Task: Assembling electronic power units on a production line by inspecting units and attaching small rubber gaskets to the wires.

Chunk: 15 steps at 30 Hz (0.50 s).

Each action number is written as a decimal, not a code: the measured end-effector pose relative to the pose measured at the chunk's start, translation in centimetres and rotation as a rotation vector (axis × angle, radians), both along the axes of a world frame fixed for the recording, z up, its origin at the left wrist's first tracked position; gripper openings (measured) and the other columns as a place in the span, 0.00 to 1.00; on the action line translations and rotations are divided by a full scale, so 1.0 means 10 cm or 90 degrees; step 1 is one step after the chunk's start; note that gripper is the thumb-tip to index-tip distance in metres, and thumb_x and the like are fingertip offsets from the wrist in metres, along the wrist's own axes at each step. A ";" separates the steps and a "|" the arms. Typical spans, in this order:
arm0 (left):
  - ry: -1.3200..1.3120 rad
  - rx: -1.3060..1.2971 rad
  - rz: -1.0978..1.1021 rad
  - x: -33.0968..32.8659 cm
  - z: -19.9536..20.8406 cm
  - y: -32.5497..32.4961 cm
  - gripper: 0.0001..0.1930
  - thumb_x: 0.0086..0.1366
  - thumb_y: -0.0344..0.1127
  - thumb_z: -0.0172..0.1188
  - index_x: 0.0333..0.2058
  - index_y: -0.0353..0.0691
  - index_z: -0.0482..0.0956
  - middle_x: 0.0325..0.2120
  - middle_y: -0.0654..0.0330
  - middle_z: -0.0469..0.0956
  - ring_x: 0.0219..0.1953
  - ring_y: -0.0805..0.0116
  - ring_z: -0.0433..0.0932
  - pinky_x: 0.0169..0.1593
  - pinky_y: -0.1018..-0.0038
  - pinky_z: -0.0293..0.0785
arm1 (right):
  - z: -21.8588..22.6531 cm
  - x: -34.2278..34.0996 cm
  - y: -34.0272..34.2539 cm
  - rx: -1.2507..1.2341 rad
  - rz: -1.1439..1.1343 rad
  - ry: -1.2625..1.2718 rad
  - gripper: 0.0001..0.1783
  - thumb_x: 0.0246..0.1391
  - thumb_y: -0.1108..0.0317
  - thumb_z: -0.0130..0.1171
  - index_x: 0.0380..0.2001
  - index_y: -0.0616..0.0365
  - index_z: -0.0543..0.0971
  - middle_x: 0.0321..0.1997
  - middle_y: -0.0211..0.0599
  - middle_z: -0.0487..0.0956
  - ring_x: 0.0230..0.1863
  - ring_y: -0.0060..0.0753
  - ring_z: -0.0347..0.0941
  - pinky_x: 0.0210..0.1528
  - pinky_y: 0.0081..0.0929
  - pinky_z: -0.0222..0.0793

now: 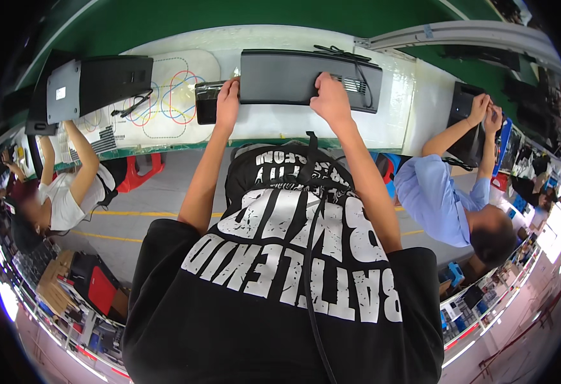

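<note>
A long dark grey casing (277, 77) with vent slots near its right end lies across the bench in front of me. At its left end is a black end piece (205, 112) with a glossy strip along its top. My left hand (228, 102) has its fingers closed around this piece, right beside the casing's left edge. Over the casing, left of the slots, my right hand (332, 99) is curled with its fingertips pressed together. Whatever it pinches is hidden by the fingers. A black cable (369, 80) loops over the casing's right end.
The bench has a whitish covering (229, 134) and a green front edge. At left, a person handles a black unit with a grey plate (65, 93). A person in light blue works at right over a dark unit (463, 118). A metal rail (460, 32) crosses the far right. A red stool (143, 174) stands below.
</note>
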<state>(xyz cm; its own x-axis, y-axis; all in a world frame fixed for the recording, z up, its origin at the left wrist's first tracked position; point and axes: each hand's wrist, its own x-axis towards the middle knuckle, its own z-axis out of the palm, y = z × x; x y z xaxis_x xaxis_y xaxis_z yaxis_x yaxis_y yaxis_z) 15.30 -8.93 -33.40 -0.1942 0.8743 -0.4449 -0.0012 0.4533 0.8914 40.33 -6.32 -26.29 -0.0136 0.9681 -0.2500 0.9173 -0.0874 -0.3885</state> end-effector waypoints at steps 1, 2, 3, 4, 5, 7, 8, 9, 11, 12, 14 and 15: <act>0.066 0.038 -0.013 0.01 -0.05 0.02 0.18 0.70 0.41 0.42 0.49 0.35 0.72 0.43 0.59 0.74 0.47 0.70 0.70 0.53 0.78 0.61 | 0.05 0.10 -0.04 -0.032 0.009 0.164 0.17 0.34 0.76 0.65 0.30 0.64 0.71 0.27 0.48 0.76 0.32 0.45 0.76 0.35 0.33 0.73; 0.066 0.041 -0.014 0.02 -0.11 0.01 0.18 0.70 0.41 0.42 0.49 0.35 0.72 0.43 0.59 0.74 0.47 0.70 0.70 0.53 0.78 0.61 | 0.12 0.22 -0.10 -0.065 0.021 0.329 0.17 0.34 0.74 0.69 0.28 0.63 0.71 0.25 0.43 0.76 0.29 0.36 0.76 0.33 0.27 0.72; 0.022 0.019 0.012 0.03 -0.19 0.03 0.18 0.70 0.41 0.42 0.50 0.36 0.71 0.45 0.59 0.73 0.49 0.69 0.68 0.55 0.77 0.60 | 0.13 0.39 -0.19 -0.026 -0.064 0.419 0.18 0.37 0.71 0.72 0.27 0.59 0.71 0.26 0.30 0.76 0.28 0.17 0.72 0.31 0.19 0.67; -0.021 -0.004 0.037 0.03 -0.22 0.05 0.18 0.70 0.41 0.41 0.51 0.36 0.70 0.47 0.58 0.72 0.51 0.69 0.67 0.56 0.76 0.58 | 0.10 0.59 -0.26 0.011 -0.227 0.596 0.15 0.41 0.70 0.70 0.27 0.58 0.72 0.23 0.24 0.73 0.26 0.19 0.68 0.30 0.21 0.67; -0.044 -0.025 0.017 0.03 -0.13 0.02 0.20 0.70 0.40 0.40 0.55 0.36 0.67 0.51 0.58 0.71 0.54 0.69 0.65 0.59 0.76 0.56 | 0.18 0.78 -0.32 0.140 -0.277 0.563 0.10 0.48 0.68 0.65 0.27 0.57 0.72 0.23 0.26 0.72 0.26 0.20 0.67 0.31 0.22 0.65; -0.002 0.007 -0.018 0.07 -0.13 -0.05 0.20 0.70 0.38 0.40 0.56 0.36 0.65 0.52 0.58 0.70 0.56 0.68 0.64 0.60 0.76 0.55 | -0.26 1.42 -0.43 0.253 -0.454 0.728 0.07 0.57 0.70 0.52 0.33 0.62 0.76 0.32 0.35 0.78 0.33 0.23 0.70 0.34 0.17 0.61; 0.039 0.038 -0.050 0.06 -0.21 -0.05 0.20 0.70 0.37 0.40 0.58 0.36 0.64 0.53 0.58 0.70 0.57 0.68 0.64 0.61 0.76 0.53 | -0.50 1.45 -0.42 0.262 -0.460 0.729 0.07 0.57 0.70 0.52 0.33 0.62 0.76 0.32 0.35 0.78 0.33 0.23 0.70 0.34 0.17 0.61; 0.081 0.067 -0.096 -0.08 -0.55 -0.14 0.21 0.69 0.32 0.42 0.59 0.34 0.61 0.55 0.59 0.68 0.58 0.69 0.63 0.62 0.76 0.52 | -0.70 1.44 -0.37 0.153 -0.545 0.799 0.08 0.58 0.70 0.50 0.37 0.62 0.76 0.36 0.35 0.78 0.36 0.23 0.70 0.36 0.18 0.62; -0.039 0.010 -0.017 -0.14 -0.80 -0.18 0.21 0.69 0.29 0.42 0.59 0.33 0.61 0.55 0.59 0.68 0.58 0.69 0.63 0.62 0.76 0.53 | -1.14 1.42 -0.42 0.014 -0.595 0.855 0.13 0.59 0.68 0.47 0.45 0.60 0.74 0.44 0.35 0.76 0.42 0.26 0.70 0.43 0.20 0.64; -0.152 -0.044 0.073 -0.12 -0.87 -0.16 0.21 0.68 0.26 0.42 0.59 0.33 0.61 0.55 0.60 0.68 0.58 0.69 0.64 0.61 0.75 0.55 | -1.39 1.35 -0.43 -0.018 -0.550 0.854 0.16 0.61 0.66 0.45 0.49 0.58 0.73 0.48 0.36 0.75 0.45 0.28 0.70 0.48 0.21 0.64; -0.197 0.028 0.072 -0.05 -0.95 -0.08 0.21 0.67 0.26 0.43 0.59 0.34 0.62 0.54 0.60 0.68 0.56 0.70 0.65 0.59 0.75 0.59 | -1.92 1.34 -0.44 -0.042 -0.534 0.898 0.23 0.62 0.59 0.42 0.57 0.56 0.66 0.54 0.40 0.72 0.51 0.33 0.68 0.56 0.28 0.61; -0.187 0.008 0.098 -0.02 -0.92 -0.07 0.21 0.68 0.30 0.42 0.59 0.34 0.62 0.54 0.59 0.68 0.55 0.70 0.66 0.58 0.74 0.60 | -1.87 1.23 -0.41 -0.037 -0.534 0.906 0.23 0.62 0.59 0.42 0.57 0.56 0.66 0.54 0.40 0.72 0.51 0.33 0.68 0.56 0.28 0.61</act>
<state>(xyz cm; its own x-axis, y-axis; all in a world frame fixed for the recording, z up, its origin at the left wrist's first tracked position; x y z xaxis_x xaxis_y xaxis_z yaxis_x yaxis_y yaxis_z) 15.10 -9.68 -42.64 -0.1899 0.8502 -0.4910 -0.3264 0.4170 0.8483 52.67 -10.45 -44.99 0.2398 0.8136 -0.5297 -0.4566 -0.3870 -0.8011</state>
